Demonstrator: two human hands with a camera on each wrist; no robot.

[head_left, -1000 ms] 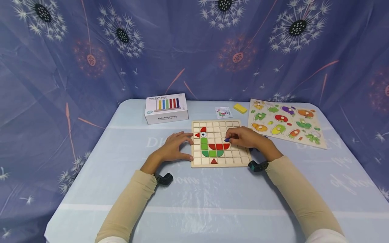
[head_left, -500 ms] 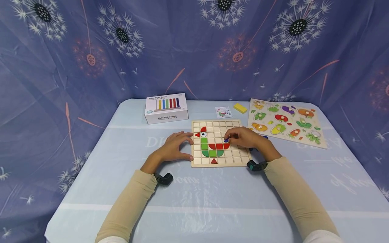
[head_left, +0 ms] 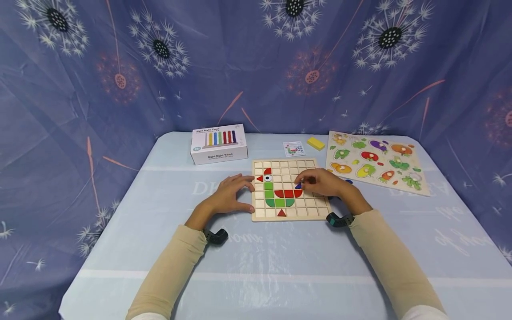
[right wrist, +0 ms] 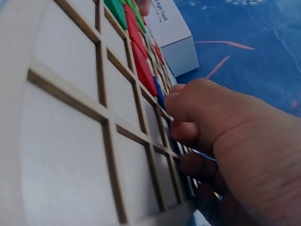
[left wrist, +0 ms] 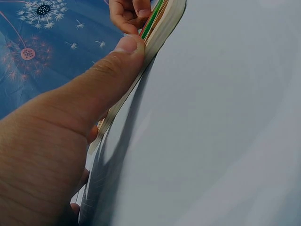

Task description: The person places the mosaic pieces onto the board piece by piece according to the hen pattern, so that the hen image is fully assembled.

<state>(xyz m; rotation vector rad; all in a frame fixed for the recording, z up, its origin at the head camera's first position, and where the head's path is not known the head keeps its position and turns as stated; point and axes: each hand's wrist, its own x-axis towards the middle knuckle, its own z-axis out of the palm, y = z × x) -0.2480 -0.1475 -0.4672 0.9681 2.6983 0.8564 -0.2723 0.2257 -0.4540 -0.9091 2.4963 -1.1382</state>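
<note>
A wooden grid board [head_left: 260, 218] lies on the table with red and green pieces forming a bird-like figure on its left and middle. My left hand [head_left: 231, 194] is spread along the board's left edge, fingertips at the upper part and thumb near the lower corner. In the left wrist view the thumb [left wrist: 110, 77] rests against the board's side. My right hand [head_left: 320, 181] is over the board's right half, with its thumb and index finger around a small blue piece [head_left: 298, 186]. That piece lies just above the red row [head_left: 289, 194]; the right wrist view shows it at the fingertips.
A white toy box [head_left: 219, 149] stands at the back left. Behind the board are a small pattern card [head_left: 294, 149] and a yellow block [head_left: 316, 143]. A vegetable puzzle board [head_left: 374, 162] lies at the right. Another blue piece [head_left: 349, 181] shows beyond my right wrist.
The blue piece shows more of its face now, lower by the red row, and my right thumb and index finger have spread slightly. My left hand keeps its place at the board's edge.
</note>
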